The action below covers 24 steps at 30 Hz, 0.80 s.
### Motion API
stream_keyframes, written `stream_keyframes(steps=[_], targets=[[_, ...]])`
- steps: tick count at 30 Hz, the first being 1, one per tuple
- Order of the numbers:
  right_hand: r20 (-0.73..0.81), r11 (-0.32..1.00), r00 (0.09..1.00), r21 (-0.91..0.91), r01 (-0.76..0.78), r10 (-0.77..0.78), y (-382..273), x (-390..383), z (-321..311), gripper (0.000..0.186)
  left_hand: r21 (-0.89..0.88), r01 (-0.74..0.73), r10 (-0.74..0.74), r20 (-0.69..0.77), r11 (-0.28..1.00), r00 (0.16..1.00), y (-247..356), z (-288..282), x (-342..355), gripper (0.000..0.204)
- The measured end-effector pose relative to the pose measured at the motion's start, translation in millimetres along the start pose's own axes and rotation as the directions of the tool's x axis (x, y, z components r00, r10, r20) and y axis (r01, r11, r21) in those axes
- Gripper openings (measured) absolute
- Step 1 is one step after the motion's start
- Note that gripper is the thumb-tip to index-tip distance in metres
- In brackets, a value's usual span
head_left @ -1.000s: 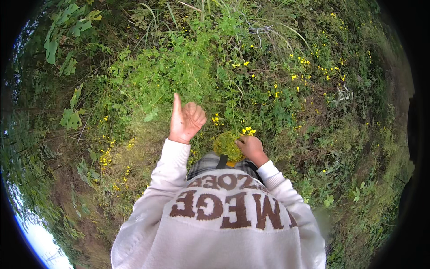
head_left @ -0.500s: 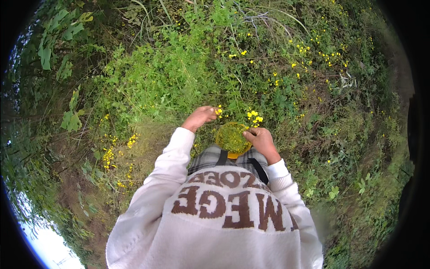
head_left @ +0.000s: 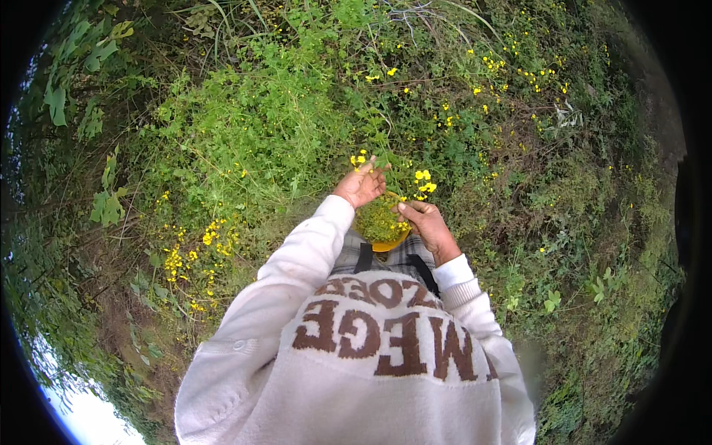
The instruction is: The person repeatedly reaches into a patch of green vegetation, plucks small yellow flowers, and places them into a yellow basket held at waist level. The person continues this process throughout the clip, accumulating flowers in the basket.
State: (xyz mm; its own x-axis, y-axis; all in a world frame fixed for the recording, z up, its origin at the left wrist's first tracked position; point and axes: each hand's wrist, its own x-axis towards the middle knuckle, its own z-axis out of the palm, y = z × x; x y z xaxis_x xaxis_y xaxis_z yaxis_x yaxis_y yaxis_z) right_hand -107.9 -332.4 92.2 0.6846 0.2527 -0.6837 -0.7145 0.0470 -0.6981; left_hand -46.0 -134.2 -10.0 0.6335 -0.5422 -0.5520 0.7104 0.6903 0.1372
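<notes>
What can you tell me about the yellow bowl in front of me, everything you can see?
The yellow bowl looks round, smooth and plastic, a warm orange-yellow with an open top. Green and yellow plant bits fill most of the opening, leaving mainly the near wall and part of the far rim showing. It sits upright or slightly tilted in front of the plaid clothing. The left hand is by its upper left, the right hand by its right edge; whether either touches it is unclear.
</notes>
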Motion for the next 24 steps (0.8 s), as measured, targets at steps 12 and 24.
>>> stream_keyframes(steps=[12,24], targets=[[-0.281,0.904,0.891,-0.344,0.254,-0.358,17.3,22.2,-2.1,0.046,0.105,-0.055,0.074,-0.177,0.993,0.981,7.9,11.1,3.0,0.04],[-0.065,0.775,0.782,-0.204,0.598,-0.62,-46.4,60.6,42.9,0.045,0.338,-0.12,0.219,-0.269,0.933,0.938,13.8,35.4,-9.3,0.024]])
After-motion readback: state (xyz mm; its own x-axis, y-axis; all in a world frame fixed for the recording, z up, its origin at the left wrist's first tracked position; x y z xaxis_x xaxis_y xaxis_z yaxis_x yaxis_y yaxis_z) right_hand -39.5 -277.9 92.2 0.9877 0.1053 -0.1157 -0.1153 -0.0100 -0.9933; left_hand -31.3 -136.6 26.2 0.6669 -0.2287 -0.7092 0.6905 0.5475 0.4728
